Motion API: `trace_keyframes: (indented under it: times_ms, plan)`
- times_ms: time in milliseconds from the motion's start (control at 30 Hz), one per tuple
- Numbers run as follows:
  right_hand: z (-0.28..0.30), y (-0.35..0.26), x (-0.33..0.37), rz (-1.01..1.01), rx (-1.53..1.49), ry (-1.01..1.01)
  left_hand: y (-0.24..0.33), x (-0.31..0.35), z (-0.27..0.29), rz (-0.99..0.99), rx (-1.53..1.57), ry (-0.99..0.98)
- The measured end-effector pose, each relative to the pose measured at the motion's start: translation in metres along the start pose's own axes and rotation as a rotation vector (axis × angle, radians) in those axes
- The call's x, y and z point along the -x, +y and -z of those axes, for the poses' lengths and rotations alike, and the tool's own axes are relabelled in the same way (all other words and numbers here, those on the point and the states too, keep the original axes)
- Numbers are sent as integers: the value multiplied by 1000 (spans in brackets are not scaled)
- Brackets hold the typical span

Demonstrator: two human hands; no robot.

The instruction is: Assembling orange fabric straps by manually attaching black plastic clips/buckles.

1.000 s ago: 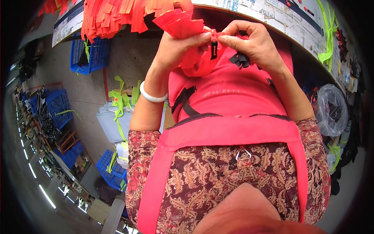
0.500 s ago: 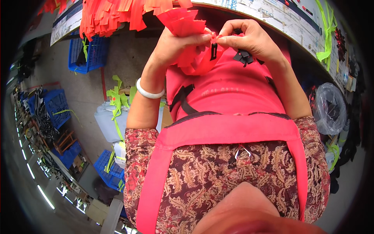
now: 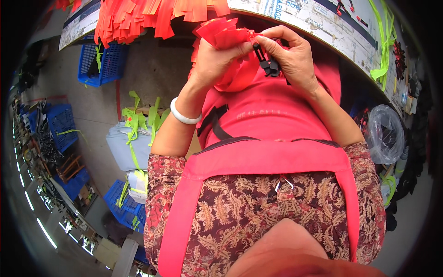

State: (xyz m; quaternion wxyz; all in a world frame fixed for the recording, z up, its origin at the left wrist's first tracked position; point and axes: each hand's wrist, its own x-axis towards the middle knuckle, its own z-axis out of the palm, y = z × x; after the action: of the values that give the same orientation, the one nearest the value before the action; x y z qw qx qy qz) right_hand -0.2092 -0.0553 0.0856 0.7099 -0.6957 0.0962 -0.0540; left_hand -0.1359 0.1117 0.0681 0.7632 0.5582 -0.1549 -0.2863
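My left hand is closed round a bundle of red-orange straps, whose cut ends fan out above the thumb; their loops hang below. At its thumb tip a small red fitting sits with a slim black piece hanging under it. My right hand meets it there, thumb and forefinger pinched at the fitting. Several black strap pieces hang from under the right fingers. How fitting and straps join is hidden by the fingers. Both hands are above the red apron.
A worktable runs across the top, with more orange straps draped over its edge and yellow-green strips at its right. Blue crates and a grey-blue stack stand on the left. A clear plastic bag is at the right.
My right hand has moved slightly up and left, closing in on the left hand. The black pieces under its fingers have swung left, now beside the slim black piece.
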Motion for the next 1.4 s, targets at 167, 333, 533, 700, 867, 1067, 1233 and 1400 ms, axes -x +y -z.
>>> trace_keyframes:
  times_ms: [167,333,533,700,867,1067,1233,1400]
  plan:
    - [-5,-10,0,198,129,-64,-10,3,5,-195,-246,-23]
    - [-2,-10,0,446,331,-131,-13,8,3,-236,-191,-17]
    - [-5,-2,5,375,224,-118,-22,12,0,-285,-202,22]
    - [-4,4,8,323,206,-84,-17,11,-2,-219,-228,4]
    - [-4,-2,7,436,317,-152,-15,12,6,-164,-345,-73]
    - [-6,-4,4,298,254,-140,-18,5,2,-332,-413,-18]
    - [-1,1,2,315,291,-157,-21,8,-3,-317,-349,3]
    - [8,5,-2,146,268,-216,-29,4,-6,-269,-402,23]
